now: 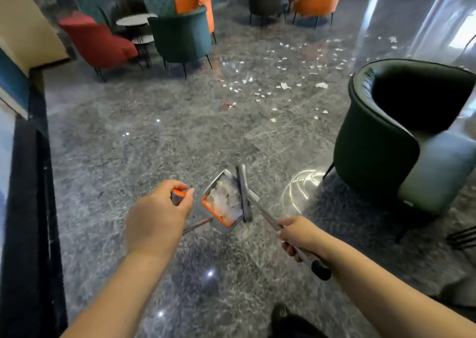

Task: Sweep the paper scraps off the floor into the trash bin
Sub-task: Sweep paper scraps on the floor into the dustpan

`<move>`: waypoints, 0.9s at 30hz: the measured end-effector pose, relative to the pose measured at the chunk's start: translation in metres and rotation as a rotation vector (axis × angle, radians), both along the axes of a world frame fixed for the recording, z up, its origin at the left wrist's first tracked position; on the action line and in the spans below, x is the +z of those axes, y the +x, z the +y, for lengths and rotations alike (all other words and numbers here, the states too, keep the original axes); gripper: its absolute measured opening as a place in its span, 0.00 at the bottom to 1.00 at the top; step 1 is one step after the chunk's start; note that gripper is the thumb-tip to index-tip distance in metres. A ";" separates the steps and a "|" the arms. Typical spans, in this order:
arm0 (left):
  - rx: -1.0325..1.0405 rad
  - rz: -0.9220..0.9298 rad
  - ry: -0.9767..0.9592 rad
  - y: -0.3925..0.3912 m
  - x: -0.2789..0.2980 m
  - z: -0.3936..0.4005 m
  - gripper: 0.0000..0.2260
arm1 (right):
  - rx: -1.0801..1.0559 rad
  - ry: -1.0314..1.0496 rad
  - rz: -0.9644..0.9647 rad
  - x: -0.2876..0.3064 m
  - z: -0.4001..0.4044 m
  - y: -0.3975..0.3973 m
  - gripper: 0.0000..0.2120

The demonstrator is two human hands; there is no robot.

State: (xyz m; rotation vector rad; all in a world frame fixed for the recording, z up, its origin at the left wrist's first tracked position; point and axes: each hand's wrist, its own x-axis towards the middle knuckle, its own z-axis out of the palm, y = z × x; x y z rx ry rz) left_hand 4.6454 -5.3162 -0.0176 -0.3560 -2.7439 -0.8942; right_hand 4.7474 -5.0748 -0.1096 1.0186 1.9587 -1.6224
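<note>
My left hand (158, 215) grips the orange-tipped grey handle (177, 196) of a long-handled dustpan. The grey dustpan (223, 201) with an orange comb edge hangs low in front of me and holds a heap of white paper scraps (226, 196). My right hand (300, 236) holds the metal broom handle (268, 218). The grey broom head (244, 192) rests against the right side of the dustpan. Several white paper scraps (284, 85) lie scattered on the grey marble floor (144, 144) farther ahead. No trash bin is in view.
A dark green armchair (401, 136) with a pale seat stands close on the right. Red (99, 44), teal (181, 37) and orange (194, 1) chairs surround small round tables (135, 19) at the back left. A dark ledge (28, 183) runs along the left edge.
</note>
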 end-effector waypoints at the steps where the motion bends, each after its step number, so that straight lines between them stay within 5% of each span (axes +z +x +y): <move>1: -0.010 -0.003 -0.001 -0.021 -0.003 0.014 0.06 | -0.005 0.003 -0.007 -0.002 0.012 -0.017 0.12; 13: -0.073 -0.037 0.004 -0.271 -0.024 0.214 0.06 | 0.069 0.061 -0.076 -0.007 0.199 -0.251 0.16; 27: -0.153 -0.058 0.021 -0.560 -0.033 0.384 0.05 | -0.123 0.012 -0.099 -0.008 0.365 -0.519 0.15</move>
